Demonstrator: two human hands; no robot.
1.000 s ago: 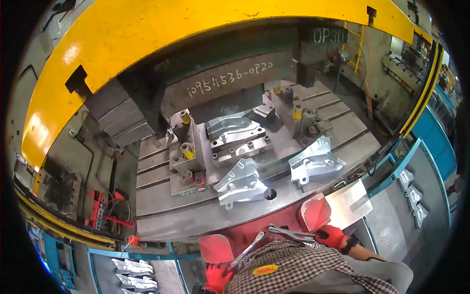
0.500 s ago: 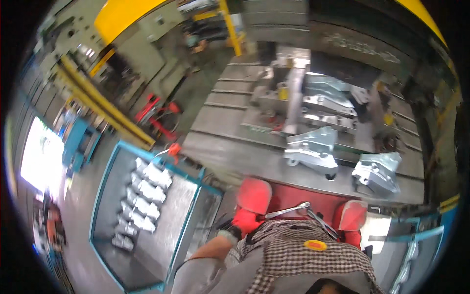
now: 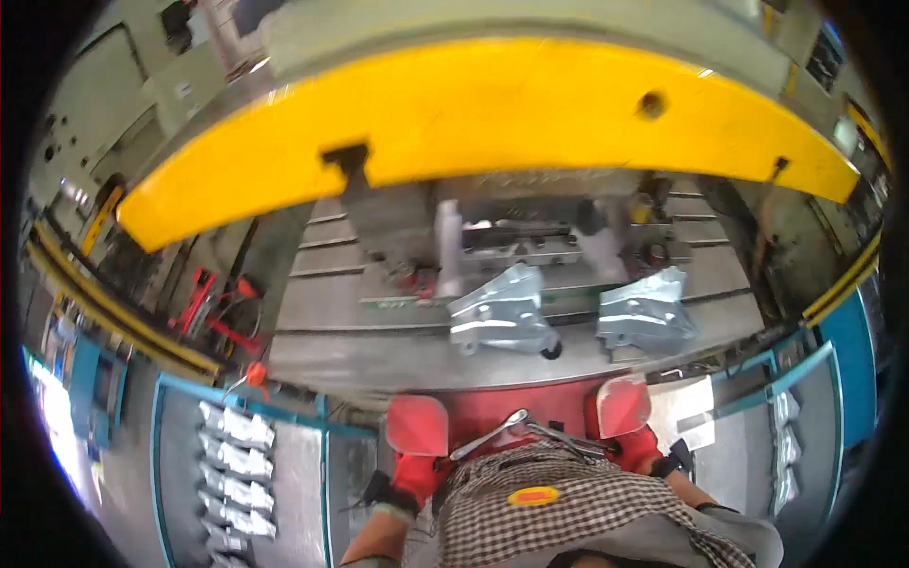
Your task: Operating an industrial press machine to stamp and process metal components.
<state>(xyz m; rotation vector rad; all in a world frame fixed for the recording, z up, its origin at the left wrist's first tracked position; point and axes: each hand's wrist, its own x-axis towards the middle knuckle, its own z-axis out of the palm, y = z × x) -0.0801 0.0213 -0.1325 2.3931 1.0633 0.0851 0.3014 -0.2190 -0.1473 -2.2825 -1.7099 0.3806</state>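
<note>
My left hand [image 3: 417, 475], in a red glove, reaches up to the left red rounded guard [image 3: 417, 424] on a red panel [image 3: 492, 402]. My right hand [image 3: 636, 449], gloved the same way, is at the right red guard [image 3: 623, 405]. Both guards cover the fingers, so what they touch is hidden. Between the hands lie a combination wrench [image 3: 490, 435] and a darker long-handled tool [image 3: 568, 438]. Beyond the panel, two shaped sheet-metal parts rest on the press bed's front: a left part [image 3: 504, 310] and a right part [image 3: 647, 312].
A wide yellow beam [image 3: 492, 114] spans above the press bed [image 3: 379, 371] and its die [image 3: 540, 251]. At the left, a blue-framed bin [image 3: 159, 454] holds several metal parts; another blue-framed bin [image 3: 833, 417] stands right. A red wheeled frame [image 3: 204, 303] is beyond.
The view has turned and shifted. The yellow beam has come lower across the bed, and the die's upper area is now more covered. Both hands stay at the guards; my right hand shows more.
</note>
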